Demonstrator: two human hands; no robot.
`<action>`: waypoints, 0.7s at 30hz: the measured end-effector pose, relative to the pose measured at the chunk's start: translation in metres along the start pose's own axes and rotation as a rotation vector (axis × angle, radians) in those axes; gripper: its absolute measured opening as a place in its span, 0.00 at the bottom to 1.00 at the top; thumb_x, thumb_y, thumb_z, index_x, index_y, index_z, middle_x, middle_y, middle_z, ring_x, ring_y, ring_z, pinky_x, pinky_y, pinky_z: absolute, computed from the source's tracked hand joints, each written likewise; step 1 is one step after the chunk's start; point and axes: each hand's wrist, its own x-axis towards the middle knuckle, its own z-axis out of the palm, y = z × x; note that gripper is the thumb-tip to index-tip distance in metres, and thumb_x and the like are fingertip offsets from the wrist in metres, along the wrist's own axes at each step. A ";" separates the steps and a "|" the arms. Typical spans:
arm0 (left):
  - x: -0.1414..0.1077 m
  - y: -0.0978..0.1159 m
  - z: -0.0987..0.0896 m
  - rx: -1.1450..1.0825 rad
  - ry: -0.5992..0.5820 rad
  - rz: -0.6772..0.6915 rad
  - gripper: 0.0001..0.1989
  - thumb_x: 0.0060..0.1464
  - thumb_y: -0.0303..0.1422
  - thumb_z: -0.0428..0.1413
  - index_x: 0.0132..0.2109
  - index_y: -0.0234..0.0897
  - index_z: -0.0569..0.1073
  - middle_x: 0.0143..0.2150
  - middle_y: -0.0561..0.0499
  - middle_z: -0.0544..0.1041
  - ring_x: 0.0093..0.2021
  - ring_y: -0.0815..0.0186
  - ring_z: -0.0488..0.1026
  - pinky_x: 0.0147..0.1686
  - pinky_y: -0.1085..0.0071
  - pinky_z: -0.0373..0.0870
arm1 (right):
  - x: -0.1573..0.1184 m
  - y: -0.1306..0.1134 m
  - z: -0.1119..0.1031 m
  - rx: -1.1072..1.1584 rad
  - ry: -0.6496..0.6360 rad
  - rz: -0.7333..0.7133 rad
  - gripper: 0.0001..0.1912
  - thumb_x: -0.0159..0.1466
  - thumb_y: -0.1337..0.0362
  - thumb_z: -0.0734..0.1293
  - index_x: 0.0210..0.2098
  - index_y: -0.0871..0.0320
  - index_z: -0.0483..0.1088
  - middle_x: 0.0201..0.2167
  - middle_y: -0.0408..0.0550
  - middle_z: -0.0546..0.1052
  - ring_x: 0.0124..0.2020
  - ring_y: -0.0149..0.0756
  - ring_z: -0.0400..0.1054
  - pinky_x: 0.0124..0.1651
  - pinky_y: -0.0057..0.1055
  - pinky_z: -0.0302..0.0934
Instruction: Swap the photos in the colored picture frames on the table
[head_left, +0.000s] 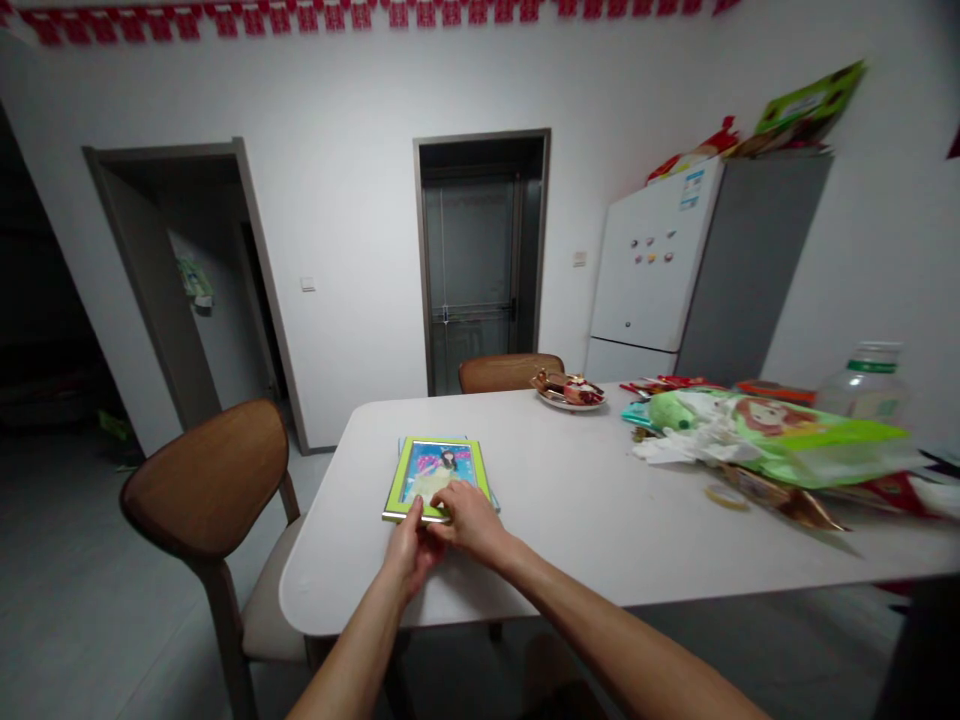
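A flat picture with a bright green frame (401,487) is at the left end of the white table, its near edge toward me. It shows a dark-haired figure in a pale dress on blue. A thin blue edge of something flat peeks out beneath it. My left hand (411,550) grips the near edge, thumb on top and fingers below. My right hand (471,522) is closed at the same edge, its bent fingers on the frame just right of my left thumb. The right fingertips are partly hidden.
On the table (577,500), a plate (571,404) with wrapped items stands at the far edge. A green tissue pack (795,440), crumpled tissues, wrappers, a tape roll (726,497) and a clear jar (862,385) crowd the right side. Wooden chairs (206,475) stand left and behind.
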 end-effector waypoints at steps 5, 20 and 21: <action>-0.013 -0.001 0.014 -0.019 0.046 0.170 0.03 0.47 0.30 0.53 0.32 0.35 0.68 0.27 0.52 0.73 0.26 0.69 0.70 0.24 0.75 0.65 | -0.019 -0.012 -0.013 0.175 0.129 0.006 0.12 0.50 0.62 0.65 0.35 0.57 0.69 0.31 0.48 0.70 0.37 0.37 0.61 0.41 0.33 0.55; -0.152 0.042 0.012 1.168 -0.413 1.391 0.18 0.43 0.31 0.54 0.45 0.36 0.70 0.33 0.42 0.76 0.32 0.58 0.73 0.28 0.69 0.71 | -0.112 -0.043 -0.113 1.709 0.341 0.635 0.23 0.54 0.53 0.61 0.47 0.54 0.63 0.44 0.51 0.70 0.43 0.42 0.66 0.42 0.37 0.61; -0.156 0.040 0.011 1.247 -0.404 1.523 0.16 0.45 0.32 0.52 0.44 0.34 0.70 0.33 0.41 0.76 0.32 0.59 0.74 0.27 0.70 0.71 | -0.119 -0.047 -0.113 1.739 0.327 0.670 0.24 0.53 0.55 0.62 0.49 0.55 0.61 0.44 0.50 0.71 0.42 0.42 0.66 0.43 0.36 0.60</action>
